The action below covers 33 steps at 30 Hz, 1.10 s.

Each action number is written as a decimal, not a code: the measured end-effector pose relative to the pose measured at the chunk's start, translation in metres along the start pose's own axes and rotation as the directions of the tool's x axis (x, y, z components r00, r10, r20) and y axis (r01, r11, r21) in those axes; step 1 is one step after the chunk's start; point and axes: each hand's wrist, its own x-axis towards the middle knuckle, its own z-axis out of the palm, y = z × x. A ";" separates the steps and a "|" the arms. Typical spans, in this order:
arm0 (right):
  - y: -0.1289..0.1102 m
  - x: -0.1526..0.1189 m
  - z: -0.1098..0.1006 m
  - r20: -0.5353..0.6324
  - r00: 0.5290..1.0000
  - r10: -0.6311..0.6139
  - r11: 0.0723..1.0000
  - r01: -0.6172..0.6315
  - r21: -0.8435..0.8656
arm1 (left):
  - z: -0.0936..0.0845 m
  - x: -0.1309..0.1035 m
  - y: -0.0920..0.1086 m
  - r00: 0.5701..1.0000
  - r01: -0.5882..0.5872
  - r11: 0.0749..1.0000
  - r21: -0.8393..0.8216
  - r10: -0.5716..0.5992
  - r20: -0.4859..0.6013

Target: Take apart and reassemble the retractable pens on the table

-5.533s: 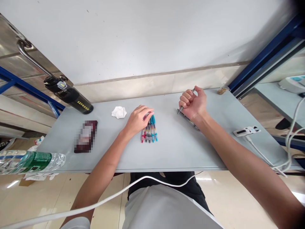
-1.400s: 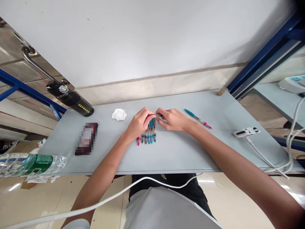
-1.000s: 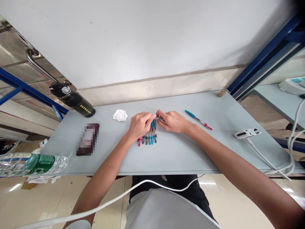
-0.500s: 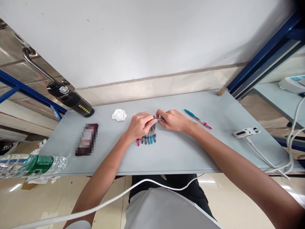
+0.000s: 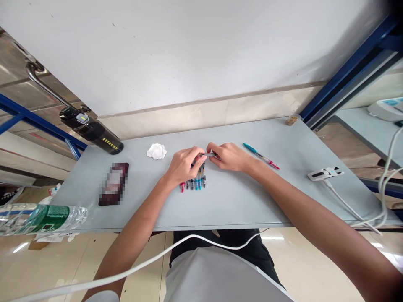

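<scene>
Between my two hands, at the middle of the grey table [image 5: 220, 205], is a thin grey pen-like piece [image 5: 209, 154]. My left hand [image 5: 186, 164] pinches its left end between thumb and fingers. The fingers of my right hand [image 5: 227, 157] are bent round its right end. Below my left hand several pens [image 5: 197, 183] lie side by side, with red, black and blue ends toward me; their upper parts are partly hidden by that hand. A teal and red pen [image 5: 261, 156] lies apart to the right of my right hand.
A crumpled white tissue [image 5: 156, 151], a blurred dark red object [image 5: 113, 183], a black bottle [image 5: 94, 132] and a clear water bottle [image 5: 47, 217] are at left. At right are a small cup [image 5: 292, 120] and a white device [image 5: 325, 173] with a cable. A white cable [image 5: 189, 237] crosses before me.
My left thumb has shifted slightly and more of the grey piece shows between my hands. The row of pens stays in place.
</scene>
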 end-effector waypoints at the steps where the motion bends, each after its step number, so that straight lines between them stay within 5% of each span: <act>1: 0.000 0.000 0.000 0.003 1.000 0.002 1.000 -0.002 0.001 | 0.001 0.000 -0.001 1.000 -0.011 1.000 0.016 0.011 0.003; 33: 0.000 0.000 0.003 0.018 1.000 -0.022 1.000 0.022 0.017 | 0.006 0.000 -0.006 0.999 -0.017 0.999 0.039 0.019 -0.034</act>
